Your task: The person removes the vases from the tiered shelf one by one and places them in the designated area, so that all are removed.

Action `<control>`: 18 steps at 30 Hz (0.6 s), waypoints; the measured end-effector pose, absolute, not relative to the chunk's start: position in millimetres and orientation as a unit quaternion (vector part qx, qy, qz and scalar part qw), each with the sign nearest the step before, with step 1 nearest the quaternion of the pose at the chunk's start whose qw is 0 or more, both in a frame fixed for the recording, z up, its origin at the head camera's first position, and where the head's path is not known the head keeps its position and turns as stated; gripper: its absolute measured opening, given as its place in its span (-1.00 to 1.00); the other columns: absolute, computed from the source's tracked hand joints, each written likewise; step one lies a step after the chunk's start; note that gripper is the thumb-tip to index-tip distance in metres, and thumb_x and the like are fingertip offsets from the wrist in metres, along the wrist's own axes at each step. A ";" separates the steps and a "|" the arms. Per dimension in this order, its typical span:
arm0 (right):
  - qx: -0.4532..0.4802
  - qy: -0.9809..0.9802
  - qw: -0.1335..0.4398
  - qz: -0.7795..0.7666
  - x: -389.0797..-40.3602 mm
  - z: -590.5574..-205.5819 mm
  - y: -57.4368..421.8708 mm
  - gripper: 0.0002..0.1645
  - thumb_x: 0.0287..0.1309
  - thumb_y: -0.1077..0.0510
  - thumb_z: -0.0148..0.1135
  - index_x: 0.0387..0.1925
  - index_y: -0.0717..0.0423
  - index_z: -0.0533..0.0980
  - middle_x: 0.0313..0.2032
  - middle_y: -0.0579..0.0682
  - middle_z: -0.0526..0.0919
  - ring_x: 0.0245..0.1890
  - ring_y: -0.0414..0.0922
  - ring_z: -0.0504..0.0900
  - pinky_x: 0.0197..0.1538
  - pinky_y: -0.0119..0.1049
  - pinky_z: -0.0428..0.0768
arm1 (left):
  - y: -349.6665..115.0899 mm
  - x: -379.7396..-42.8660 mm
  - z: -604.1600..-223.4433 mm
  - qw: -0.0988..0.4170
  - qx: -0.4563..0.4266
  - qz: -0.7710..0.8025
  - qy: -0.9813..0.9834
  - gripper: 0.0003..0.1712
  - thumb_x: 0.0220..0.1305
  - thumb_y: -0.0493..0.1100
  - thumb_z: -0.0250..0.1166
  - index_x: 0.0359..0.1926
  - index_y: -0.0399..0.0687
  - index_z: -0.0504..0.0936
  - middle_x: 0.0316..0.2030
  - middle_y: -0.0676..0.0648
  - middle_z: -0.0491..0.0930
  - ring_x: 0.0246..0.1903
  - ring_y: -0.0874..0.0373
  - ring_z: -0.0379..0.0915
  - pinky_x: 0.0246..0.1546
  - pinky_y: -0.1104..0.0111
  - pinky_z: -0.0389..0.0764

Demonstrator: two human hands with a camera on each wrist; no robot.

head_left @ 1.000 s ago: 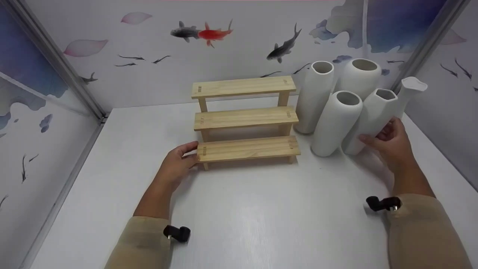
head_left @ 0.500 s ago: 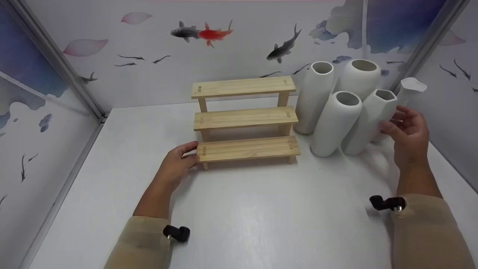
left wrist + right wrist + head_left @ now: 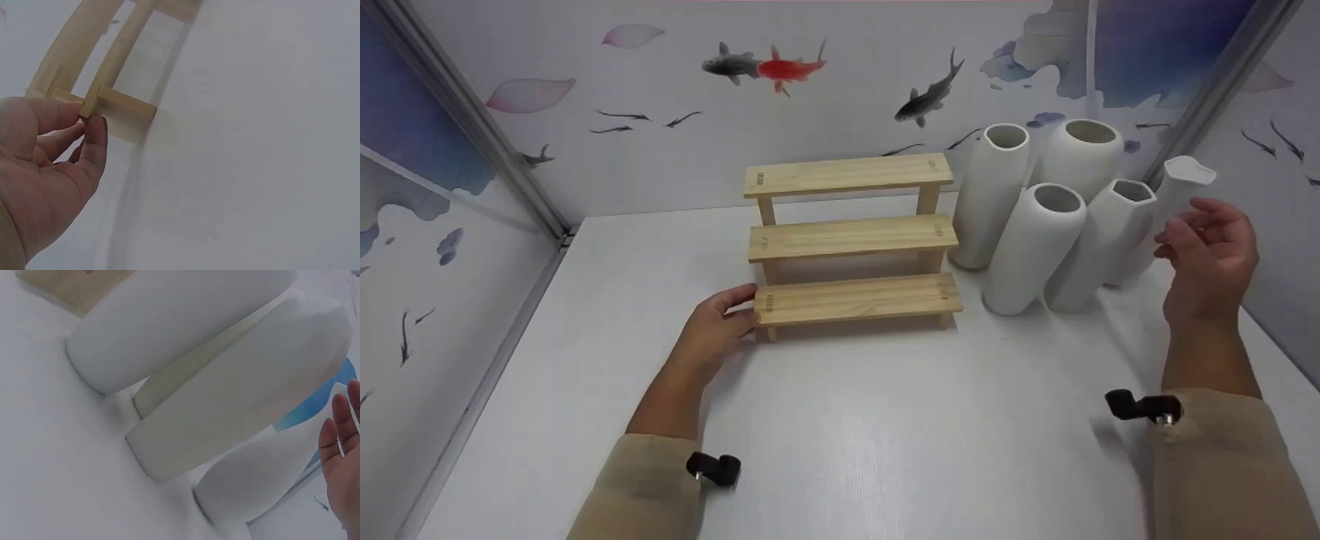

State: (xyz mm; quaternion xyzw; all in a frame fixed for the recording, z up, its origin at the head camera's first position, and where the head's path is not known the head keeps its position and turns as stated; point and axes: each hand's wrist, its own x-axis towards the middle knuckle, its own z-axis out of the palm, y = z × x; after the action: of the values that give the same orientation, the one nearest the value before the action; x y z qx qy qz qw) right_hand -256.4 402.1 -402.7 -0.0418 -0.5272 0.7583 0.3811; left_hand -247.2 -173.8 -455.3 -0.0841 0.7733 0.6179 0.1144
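A three-tier wooden stand (image 3: 859, 298) is on the white table. Thumb above and fingers below, my left hand (image 3: 716, 326) pinches the left end of its lowest board; the left wrist view shows this grip on the board (image 3: 121, 50) close up. To the right stand several white vases. My right hand (image 3: 1211, 262), fingers loosely bent and holding nothing, is beside the vase with the flared wavy rim (image 3: 1189, 171) and partly covers it. In the right wrist view its fingers (image 3: 343, 419) overlap that vase's neck. Left of it is the angular-mouthed vase (image 3: 1099, 251).
A round-mouthed vase (image 3: 1035, 251) stands at the front of the group. Behind are a tall vase (image 3: 988, 202) near the stand and a wider vase (image 3: 1084, 165). Walls printed with fish (image 3: 791, 70) enclose the table (image 3: 855, 435) at the back and sides.
My right hand has left the angular-mouthed vase and moved right, to the front of the flared vase. The left hand and the stand stay put.
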 end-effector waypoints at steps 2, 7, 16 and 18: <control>-0.021 -0.515 0.395 0.760 -254.1 -395.3 394.2 -0.54 0.13 0.32 0.47 0.09 0.25 0.62 -0.28 0.15 0.60 -0.37 0.02 0.57 -0.32 -0.34 0.67 | -172.9 -246.9 -453.9 0.114 -0.087 0.611 0.779 -0.36 0.54 -0.27 0.20 0.58 -0.01 0.39 0.55 -0.06 0.38 0.44 0.02 0.48 0.46 0.19 0.57; 0.028 -0.488 0.404 0.773 -245.7 -376.2 369.0 -0.53 0.08 0.36 0.46 0.07 0.33 0.60 -0.34 0.18 0.57 -0.43 0.03 0.51 -0.33 -0.33 0.66 | -172.7 -244.5 -443.5 0.102 -0.096 0.589 0.796 -0.35 0.56 -0.24 0.18 0.60 0.01 0.37 0.57 -0.02 0.35 0.47 0.02 0.42 0.47 0.18 0.55; 0.158 -0.545 0.395 0.722 -235.0 -360.7 317.5 -0.67 0.20 0.42 0.31 0.01 0.48 0.59 -0.40 0.16 0.59 -0.48 0.03 0.49 -0.31 -0.37 0.65 | -170.1 -238.8 -418.3 0.056 -0.127 0.547 0.825 -0.40 0.64 -0.09 0.12 0.61 0.20 0.35 0.57 0.12 0.37 0.53 0.11 0.31 0.53 0.15 0.48; 0.173 -0.566 0.376 0.712 -232.2 -360.0 307.4 -0.69 0.24 0.40 0.27 0.01 0.47 0.59 -0.39 0.14 0.60 -0.47 0.01 0.51 -0.30 -0.37 0.64 | -167.5 -236.8 -413.2 0.044 -0.129 0.536 0.833 -0.41 0.65 -0.06 0.11 0.61 0.24 0.36 0.57 0.14 0.36 0.54 0.13 0.29 0.54 0.16 0.48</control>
State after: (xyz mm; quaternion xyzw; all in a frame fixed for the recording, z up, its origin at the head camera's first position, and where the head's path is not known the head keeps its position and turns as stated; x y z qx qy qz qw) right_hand -232.2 307.4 -360.0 0.1732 -0.5664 0.7124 0.3763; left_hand -236.8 -167.5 -413.2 -0.1289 0.8333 0.5358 0.0444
